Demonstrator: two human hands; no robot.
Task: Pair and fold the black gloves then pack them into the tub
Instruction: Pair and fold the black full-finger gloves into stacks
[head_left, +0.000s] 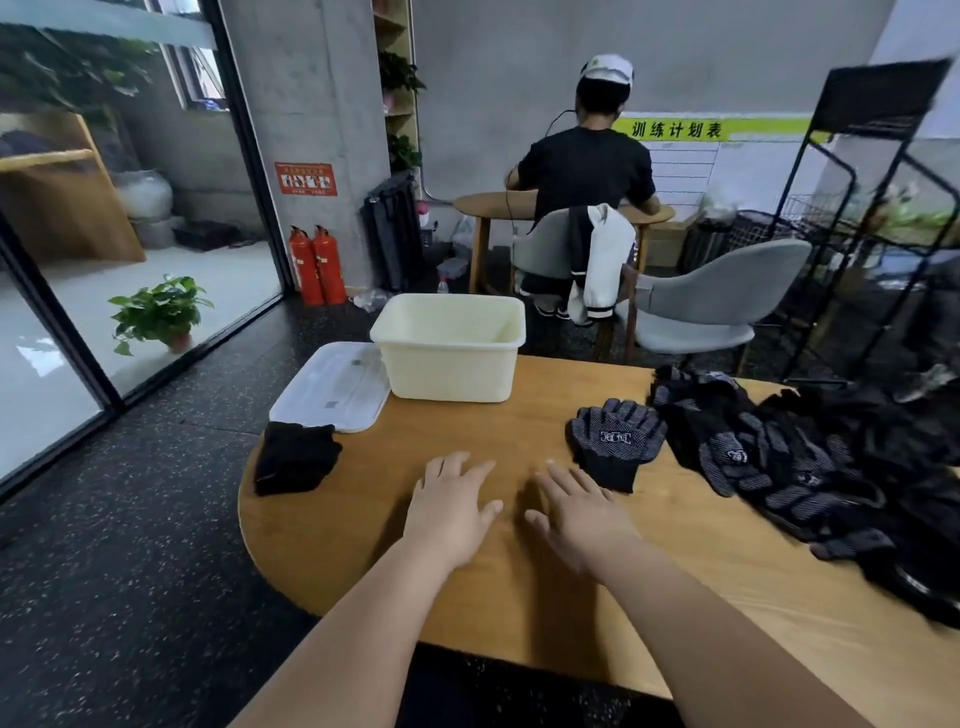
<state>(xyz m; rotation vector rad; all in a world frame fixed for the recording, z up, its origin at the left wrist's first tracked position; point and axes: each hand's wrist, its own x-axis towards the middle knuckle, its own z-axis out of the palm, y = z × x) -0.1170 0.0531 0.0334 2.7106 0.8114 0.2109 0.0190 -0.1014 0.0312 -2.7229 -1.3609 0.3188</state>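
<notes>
**Both hands empty, the nearest glove lying to your right**

You are keeping your left hand (452, 504) and your right hand (576, 512) side by side, palms down, just above or on the wooden surface (467, 431); I cannot tell whether they are touching it. The fingers of both are straight and a little spread, and neither hand is holding anything.

The relation that matters for the coming move is this. A single black glove (615, 441) is lying just beyond and to the right of your right hand, its dotted side facing up. Its long axis is running away from you, with the cuff pointing toward you and the fingers toward the far edge. The cuff is lying just beside your right fingertips, so the right hand is clearly the nearer one. In my judgement a short reach forward and to the right is enough to take it.

Further to the right, the pile of black gloves (779, 457) is spreading to the edge of the surface, and it is touching or almost touching the single glove. There you are finding the partner.

The cream tub (449, 353) is standing at the far edge, ahead of your left hand and well apart from it. The inside that shows is looking empty. Its clear lid (332, 387) is lying flat at its left, and a dark folded bundle (293, 457), probably gloves, is resting near the left edge, partly over the lid's corner.
</notes>
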